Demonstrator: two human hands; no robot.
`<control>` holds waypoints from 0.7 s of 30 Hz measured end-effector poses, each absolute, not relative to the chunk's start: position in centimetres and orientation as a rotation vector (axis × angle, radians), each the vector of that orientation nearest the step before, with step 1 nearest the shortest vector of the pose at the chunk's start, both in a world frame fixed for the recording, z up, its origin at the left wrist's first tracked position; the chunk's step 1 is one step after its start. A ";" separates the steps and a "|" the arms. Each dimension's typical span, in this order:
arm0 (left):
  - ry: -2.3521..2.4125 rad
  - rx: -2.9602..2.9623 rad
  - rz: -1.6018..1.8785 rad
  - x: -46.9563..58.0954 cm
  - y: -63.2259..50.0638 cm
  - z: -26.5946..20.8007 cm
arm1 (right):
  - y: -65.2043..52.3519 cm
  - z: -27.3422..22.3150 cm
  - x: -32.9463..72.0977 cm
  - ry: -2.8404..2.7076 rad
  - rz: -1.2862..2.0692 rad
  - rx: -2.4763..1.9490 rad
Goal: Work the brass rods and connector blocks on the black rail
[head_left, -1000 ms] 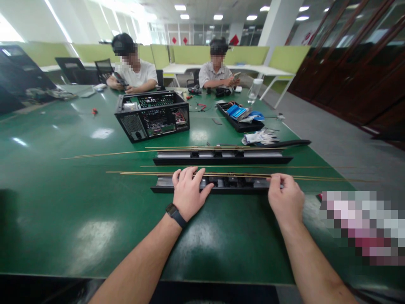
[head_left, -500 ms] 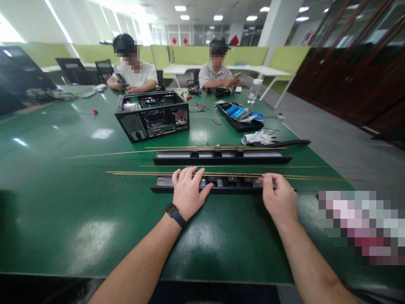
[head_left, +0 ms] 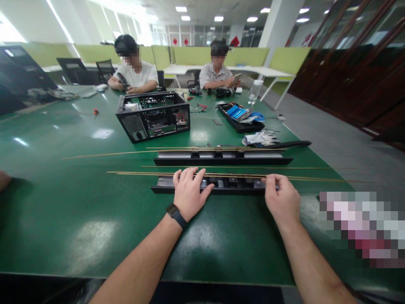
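At eleven o'clock from our left hand (head_left: 190, 190) stands the open computer case (head_left: 153, 118); that hand lies spread, fingers over the thin golden rods (head_left: 236, 175) running along the near black rail (head_left: 240, 191). At its three o'clock, our right hand (head_left: 282, 195) pinches at least one rod between thumb and fingertips, near the rail's right end.

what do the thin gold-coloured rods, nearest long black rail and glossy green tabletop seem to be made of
Thin gold-coloured rods: probably metal, perhaps brass, from their yellow sheen and slender straightness.

Nearest long black rail: metal or hard plastic, can't tell; its front face looks dark and smooth, with straight edges.

Glossy green tabletop: smooth, perhaps painted or coated, given the bright reflections.
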State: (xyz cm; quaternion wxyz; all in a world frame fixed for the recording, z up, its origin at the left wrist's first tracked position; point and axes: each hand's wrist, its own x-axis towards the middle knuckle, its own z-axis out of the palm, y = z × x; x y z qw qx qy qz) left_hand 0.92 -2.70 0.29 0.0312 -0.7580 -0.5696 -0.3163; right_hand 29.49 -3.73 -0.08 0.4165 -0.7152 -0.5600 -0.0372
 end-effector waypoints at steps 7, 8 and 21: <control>-1.747 -2.334 -0.988 0.9 -2.7 0.2 | -4.2 0.1 28.1 -1.636 -0.043 -1.597; -1.747 -2.334 -0.987 0.9 -2.7 0.2 | -4.2 0.1 28.2 -1.622 -0.047 -1.608; -1.742 -2.338 -0.990 0.9 -2.7 0.1 | -3.2 -0.2 30.8 -1.242 -0.177 -1.906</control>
